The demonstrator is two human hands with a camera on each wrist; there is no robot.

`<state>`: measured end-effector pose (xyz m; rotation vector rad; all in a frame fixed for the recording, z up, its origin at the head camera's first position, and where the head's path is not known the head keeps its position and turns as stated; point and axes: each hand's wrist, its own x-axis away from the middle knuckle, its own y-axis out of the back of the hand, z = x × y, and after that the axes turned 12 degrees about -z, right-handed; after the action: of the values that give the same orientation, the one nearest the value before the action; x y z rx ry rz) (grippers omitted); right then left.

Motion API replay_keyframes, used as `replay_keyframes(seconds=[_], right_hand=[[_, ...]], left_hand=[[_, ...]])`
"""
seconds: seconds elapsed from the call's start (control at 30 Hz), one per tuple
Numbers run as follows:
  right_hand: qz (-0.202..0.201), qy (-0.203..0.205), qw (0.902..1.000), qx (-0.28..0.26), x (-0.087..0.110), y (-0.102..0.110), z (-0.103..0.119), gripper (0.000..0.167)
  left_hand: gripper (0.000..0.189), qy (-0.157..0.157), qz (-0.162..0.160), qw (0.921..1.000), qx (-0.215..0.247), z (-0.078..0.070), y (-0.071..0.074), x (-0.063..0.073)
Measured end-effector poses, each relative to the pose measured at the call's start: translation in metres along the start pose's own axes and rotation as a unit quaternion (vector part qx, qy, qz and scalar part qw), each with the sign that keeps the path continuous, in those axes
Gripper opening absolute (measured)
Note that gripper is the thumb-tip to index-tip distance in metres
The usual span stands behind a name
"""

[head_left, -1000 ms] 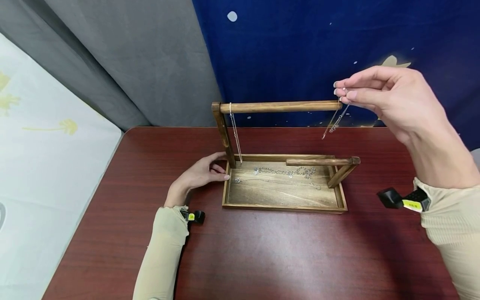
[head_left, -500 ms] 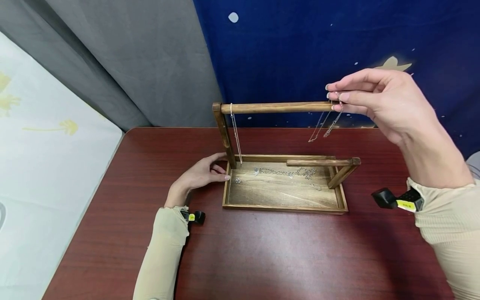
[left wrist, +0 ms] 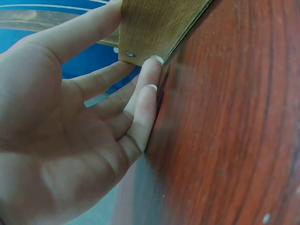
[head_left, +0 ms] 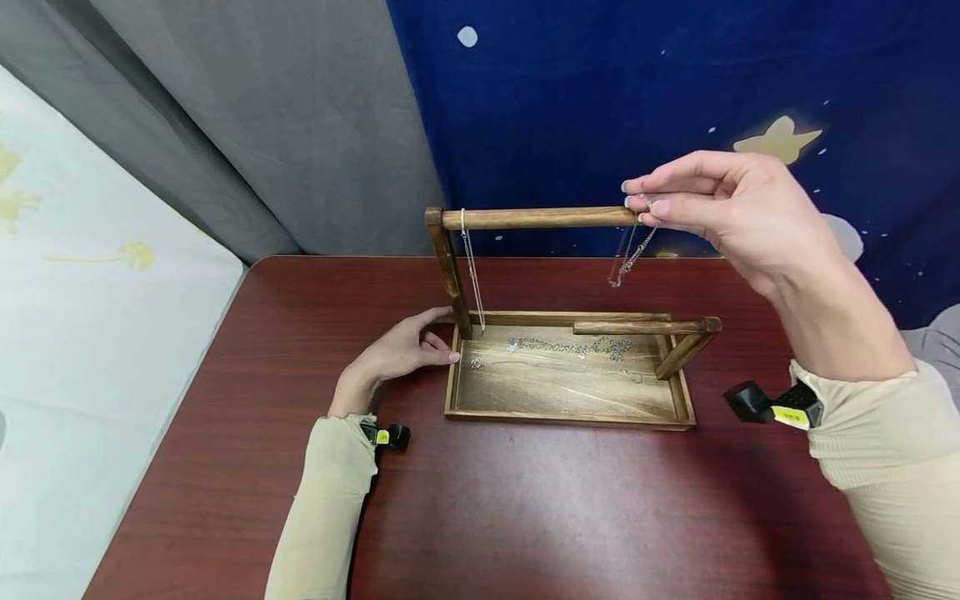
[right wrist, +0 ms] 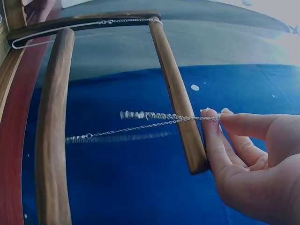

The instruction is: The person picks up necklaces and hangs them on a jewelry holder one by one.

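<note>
My right hand [head_left: 757, 218] pinches a thin silver chain [right wrist: 140, 126] between thumb and fingertips at the upper wooden rod [head_left: 540, 218]. The chain hangs in a loop by the rod's right part; in the right wrist view it passes across the rod. My left hand [head_left: 401, 343] holds the left end of the wooden jewelry stand [head_left: 570, 418], thumb and fingers on its end wall. From the rod's left end hangs another necklace [head_left: 472, 271]. A chunky chain [head_left: 555, 343] and a finer necklace [head_left: 525, 364] lie in the stand's tray.
A shorter, lower rod [head_left: 630, 327] rises on a post at the stand's right side. The stand sits on a reddish wooden table [head_left: 570, 517]. Behind it hang a grey curtain [head_left: 285, 108] and a blue curtain [head_left: 570, 100]; white cloth [head_left: 82, 292] is at left.
My right hand has moved left and slightly down along the upper rod, bringing the pinched chain inward from the rod's free end. The left hand stays in place.
</note>
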<state>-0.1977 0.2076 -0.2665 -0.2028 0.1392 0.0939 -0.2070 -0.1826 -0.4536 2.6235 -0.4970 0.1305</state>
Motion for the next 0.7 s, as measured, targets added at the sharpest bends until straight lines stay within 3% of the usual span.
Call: replay_keyframes(seconds=[0.2,0.43,0.7], right_hand=[[-0.012,0.002,0.9987,0.048,0.001,-0.009,-0.003,0.026],[-0.017,0.0,0.9994,0.03,0.0,-0.016,-0.005,0.024],[-0.033,-0.008,0.9981,0.052,0.0,-0.025,-0.008,0.02]], left_hand=[[0.078,-0.001,0.005,1.0,0.003,0.0,-0.001,-0.001],[0.079,0.004,0.003,1.0,0.009,0.0,-0.002,-0.002],[0.079,0.004,0.002,1.0,0.003,0.0,-0.002,-0.002]])
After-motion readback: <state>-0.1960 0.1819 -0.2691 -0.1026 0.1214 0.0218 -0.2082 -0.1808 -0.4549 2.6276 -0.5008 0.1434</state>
